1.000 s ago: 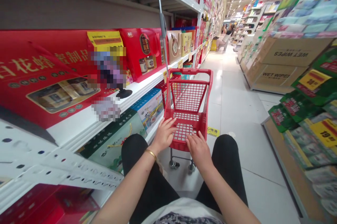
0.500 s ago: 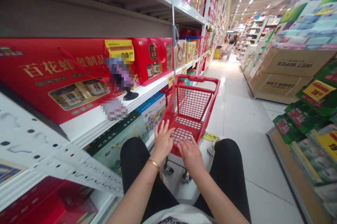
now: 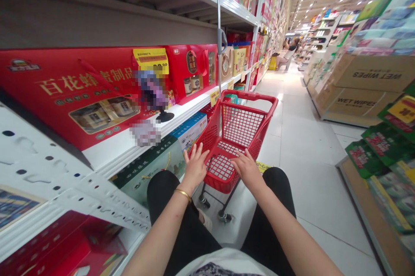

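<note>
Hands have spread wider apart: the left hand (image 3: pixel 194 169) splays its fingers wide at the near rim of a red shopping cart (image 3: pixel 241 125), and the right hand (image 3: pixel 248 170) lies open on that rim, neither gripping. Two casters (image 3: pixel 222 215) show below the fingers; left of them, a white shelf (image 3: pixel 106 155) holds red gift boxes (image 3: pixel 81 94), and right of them stand two WET WIPES cartons (image 3: pixel 366 73).

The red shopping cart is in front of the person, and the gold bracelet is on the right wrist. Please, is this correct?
Not fully. The gold bracelet is on the left wrist, not the right one, as the head view shows. The red shopping cart is in front of the person, as you wrote.
</note>
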Tool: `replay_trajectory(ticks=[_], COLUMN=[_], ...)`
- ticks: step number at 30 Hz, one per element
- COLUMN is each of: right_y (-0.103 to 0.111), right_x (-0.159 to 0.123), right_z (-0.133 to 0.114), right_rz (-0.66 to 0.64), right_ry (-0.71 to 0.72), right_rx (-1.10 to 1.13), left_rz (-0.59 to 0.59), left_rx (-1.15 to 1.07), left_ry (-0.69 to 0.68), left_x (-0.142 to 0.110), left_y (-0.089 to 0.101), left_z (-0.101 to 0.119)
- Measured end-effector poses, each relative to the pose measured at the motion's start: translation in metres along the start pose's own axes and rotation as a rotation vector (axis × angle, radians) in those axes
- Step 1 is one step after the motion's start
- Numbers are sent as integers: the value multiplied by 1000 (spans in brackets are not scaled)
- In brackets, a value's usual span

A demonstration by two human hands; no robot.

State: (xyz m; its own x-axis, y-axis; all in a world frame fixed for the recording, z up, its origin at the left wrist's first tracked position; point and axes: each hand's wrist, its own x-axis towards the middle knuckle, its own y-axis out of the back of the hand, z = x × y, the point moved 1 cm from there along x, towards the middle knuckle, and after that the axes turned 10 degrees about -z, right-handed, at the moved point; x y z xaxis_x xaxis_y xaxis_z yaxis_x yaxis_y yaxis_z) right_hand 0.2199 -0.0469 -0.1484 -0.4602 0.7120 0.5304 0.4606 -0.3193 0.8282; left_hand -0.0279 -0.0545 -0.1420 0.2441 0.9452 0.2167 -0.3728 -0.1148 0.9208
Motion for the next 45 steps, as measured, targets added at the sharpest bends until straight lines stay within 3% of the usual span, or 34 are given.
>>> replay_trajectory(ticks=[4, 7, 12, 16, 21, 26, 34, 39, 42, 45], right_y=[-7, -6, 4, 10, 2, 2, 1, -4, 1, 5], right_x=[-5, -9, 5, 22, 18, 18, 20, 17, 23, 30], right_z=[-23, -29, 11, 44, 22, 1, -4, 0, 15, 30], right_rz=[3, 13, 17, -3, -82, -144, -47, -4, -16, 32], right_ry=[-11, 4, 72, -12, 67, 74, 22, 107, 180, 154], right_rx=[31, 56, 59, 51, 123, 115, -20, 48, 57, 51], left_rz=[-13, 21, -72, -62, -60, -26, -4, 14, -5, -3], left_rx=[3, 56, 70, 78, 60, 64, 87, 89, 98, 96], left_ry=[-3, 13, -145, -121, 13, -49, -51, -63, -65, -73], left_x=[-14, -25, -40, -43, -30, -28, -33, -33, -33, -33], left_y=[-19, -23, -11, -10, -18, -27, -26, -21, -21, -23], left_z=[57, 81, 73, 69, 89, 103, 101, 102, 102, 102])
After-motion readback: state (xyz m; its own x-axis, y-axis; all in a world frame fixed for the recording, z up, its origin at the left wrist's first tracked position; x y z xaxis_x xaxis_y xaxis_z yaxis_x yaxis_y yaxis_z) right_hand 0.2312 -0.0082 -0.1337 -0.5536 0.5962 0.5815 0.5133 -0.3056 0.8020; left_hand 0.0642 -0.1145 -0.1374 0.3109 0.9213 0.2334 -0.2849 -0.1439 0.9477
